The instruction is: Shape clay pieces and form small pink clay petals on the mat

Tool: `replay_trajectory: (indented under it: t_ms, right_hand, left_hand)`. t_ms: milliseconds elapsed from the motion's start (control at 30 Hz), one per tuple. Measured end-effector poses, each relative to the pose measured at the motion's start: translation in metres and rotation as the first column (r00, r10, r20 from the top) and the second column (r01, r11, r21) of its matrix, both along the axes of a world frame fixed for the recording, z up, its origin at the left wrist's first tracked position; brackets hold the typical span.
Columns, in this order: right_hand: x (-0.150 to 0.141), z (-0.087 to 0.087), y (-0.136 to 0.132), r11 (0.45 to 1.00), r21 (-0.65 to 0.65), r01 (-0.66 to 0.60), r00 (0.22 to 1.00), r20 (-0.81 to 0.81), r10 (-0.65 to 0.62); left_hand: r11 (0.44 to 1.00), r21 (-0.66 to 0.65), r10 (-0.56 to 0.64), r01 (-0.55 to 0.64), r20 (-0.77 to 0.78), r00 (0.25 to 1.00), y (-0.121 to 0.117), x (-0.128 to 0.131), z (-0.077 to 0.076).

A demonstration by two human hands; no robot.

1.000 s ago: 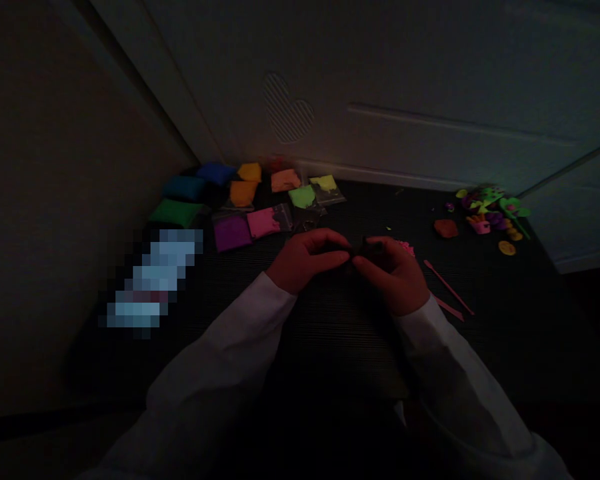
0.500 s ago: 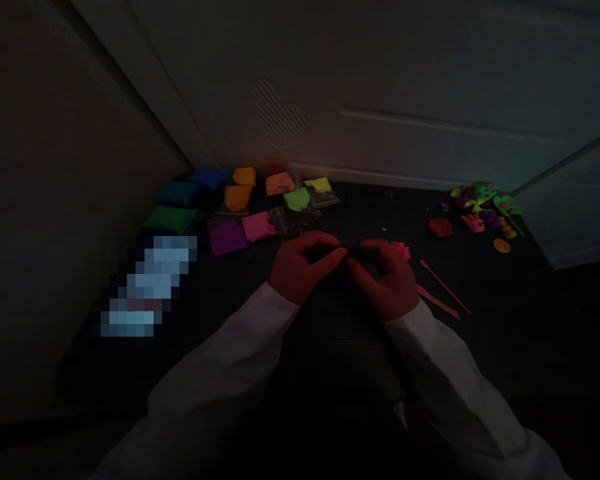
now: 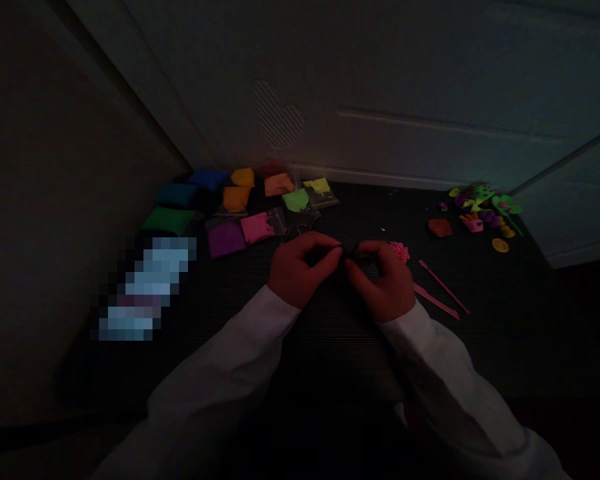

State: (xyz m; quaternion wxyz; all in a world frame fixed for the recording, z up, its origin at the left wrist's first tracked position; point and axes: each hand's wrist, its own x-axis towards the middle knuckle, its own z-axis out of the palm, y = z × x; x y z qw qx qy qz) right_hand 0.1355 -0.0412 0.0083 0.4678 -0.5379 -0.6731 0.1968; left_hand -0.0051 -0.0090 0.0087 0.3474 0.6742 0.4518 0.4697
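Above the middle of the dark table, my left hand pinches with thumb and forefinger. Facing it, my right hand is closed in the same way, its fingertips almost touching the left ones. Between them is a small dark piece, hard to make out against the dark table. A clump of small pink bits lies just beyond the right fingers. Two pink modelling tools, a thin stick and a flat knife, rest to the right of that hand.
Left and behind lie several packs of coloured clay, among them purple, pink and green. A lit, blurred-out screen is at left. At right are a reddish lump and small clay figures. A white panel stands behind.
Both hands stay together and have shifted only slightly; the right hand has moved a little left. The picture has darkened somewhat.
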Motion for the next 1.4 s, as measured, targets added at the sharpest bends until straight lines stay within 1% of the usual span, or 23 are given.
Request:
replay_trajectory:
  t_ms: [167,267,333,400,467,567,633,700,767,833,900,967,1033,1133,1200,1267,1400]
  right_hand:
    - [-0.001,-0.002,-0.001,1.000,-0.015,0.012,0.999,-0.039,-0.013]
    - [-0.001,-0.003,0.000,1.000,-0.021,0.015,0.992,-0.124,-0.018]
    - [-0.001,-0.004,0.001,0.999,-0.040,0.013,0.977,-0.212,-0.021]
    - [0.000,-0.004,0.002,0.997,-0.076,0.001,0.960,-0.279,-0.022]
    - [0.001,-0.004,0.003,0.992,-0.128,-0.013,0.945,-0.326,-0.030]
    - [0.003,-0.003,0.004,0.977,-0.204,-0.067,0.916,-0.402,-0.021]
    - [0.005,-0.004,0.005,0.967,-0.226,-0.119,0.887,-0.462,0.002]
    - [0.007,-0.006,0.005,0.959,-0.226,-0.170,0.862,-0.506,0.034]
    - [0.008,-0.006,0.005,0.956,-0.215,-0.198,0.855,-0.516,0.061]
    - [0.009,-0.003,0.003,0.960,-0.191,-0.202,0.874,-0.478,0.089]
    - [0.009,0.002,0.001,0.974,-0.132,-0.186,0.915,-0.385,0.123]
    - [0.010,0.007,-0.001,0.986,-0.030,-0.165,0.956,-0.249,0.153]
    - [0.010,0.012,-0.004,0.984,0.084,-0.160,0.979,-0.114,0.169]
    - [0.009,0.015,-0.008,0.965,0.204,-0.165,0.984,-0.030,0.174]
    - [0.009,0.016,-0.010,0.956,0.246,-0.160,0.986,-0.010,0.167]
    - [0.009,0.019,-0.012,0.952,0.260,-0.164,0.986,0.049,0.156]
    - [0.012,0.025,-0.014,0.954,0.216,-0.209,0.966,0.198,0.167]
  left_hand:
    - [0.999,0.035,0.018,-0.018,0.000,1.000,-0.002,0.001,0.001]
    - [0.999,-0.029,-0.026,0.029,0.099,0.995,-0.003,0.001,0.001]
    - [0.988,-0.111,-0.084,0.107,0.193,0.978,-0.001,0.001,0.001]
    - [0.954,-0.216,-0.150,0.207,0.251,0.956,0.001,0.000,0.001]
    - [0.902,-0.319,-0.204,0.291,0.281,0.938,0.004,-0.001,0.001]
    - [0.835,-0.414,-0.241,0.361,0.315,0.918,0.008,-0.003,0.000]
    - [0.816,-0.440,-0.241,0.375,0.330,0.913,0.009,-0.005,-0.001]
    - [0.822,-0.437,-0.233,0.366,0.329,0.915,0.009,-0.006,-0.002]
    - [0.854,-0.391,-0.231,0.342,0.304,0.924,0.010,-0.008,-0.002]
    - [0.901,-0.306,-0.241,0.309,0.240,0.940,0.010,-0.008,-0.002]
    - [0.956,-0.160,-0.224,0.247,0.149,0.963,0.009,-0.009,0.000]
    - [0.987,0.033,-0.160,0.159,0.058,0.985,0.008,-0.010,0.002]
    - [0.973,0.214,-0.083,0.085,-0.020,0.996,0.007,-0.011,0.005]
    - [0.923,0.382,-0.002,0.037,-0.092,0.996,0.005,-0.014,0.008]
    - [0.893,0.449,0.026,0.022,-0.102,0.994,0.004,-0.017,0.008]
    - [0.872,0.489,0.042,0.007,-0.089,0.995,0.004,-0.018,0.008]
    - [0.858,0.513,0.023,0.026,-0.089,0.996,0.003,-0.020,0.009]
